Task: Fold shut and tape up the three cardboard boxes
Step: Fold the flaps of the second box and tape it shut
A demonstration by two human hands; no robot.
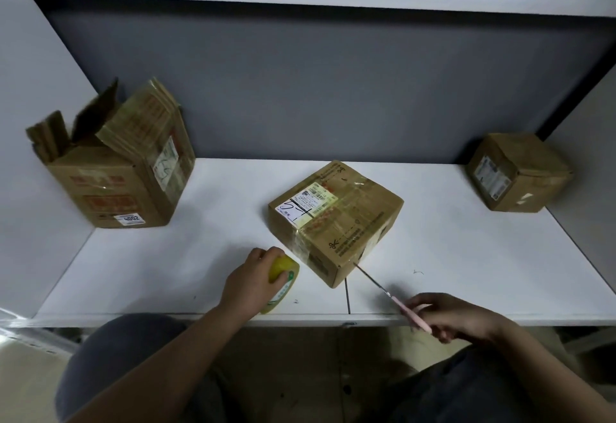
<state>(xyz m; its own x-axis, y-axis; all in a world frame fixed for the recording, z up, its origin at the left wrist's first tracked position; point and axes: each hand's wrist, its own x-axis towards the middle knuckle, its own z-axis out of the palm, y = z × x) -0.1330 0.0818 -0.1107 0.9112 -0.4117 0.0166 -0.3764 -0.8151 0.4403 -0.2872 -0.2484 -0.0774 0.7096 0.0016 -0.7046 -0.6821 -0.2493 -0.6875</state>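
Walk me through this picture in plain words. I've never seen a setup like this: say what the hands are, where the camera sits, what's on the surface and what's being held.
There is no machine here: a person works with two bare hands. The single picture comes from a camera worn on the person's head, looking down.

On the white table stand three brown cardboard boxes: a tall one with open flaps at the left, a closed taped one with a shipping label in the middle, and a small closed one at the far right.

The left hand grips a yellow-green roll of tape. The right hand holds pink-handled scissors, tips at the middle box's corner.

Bare forearms (173, 349), dark grey trousers (466, 389)
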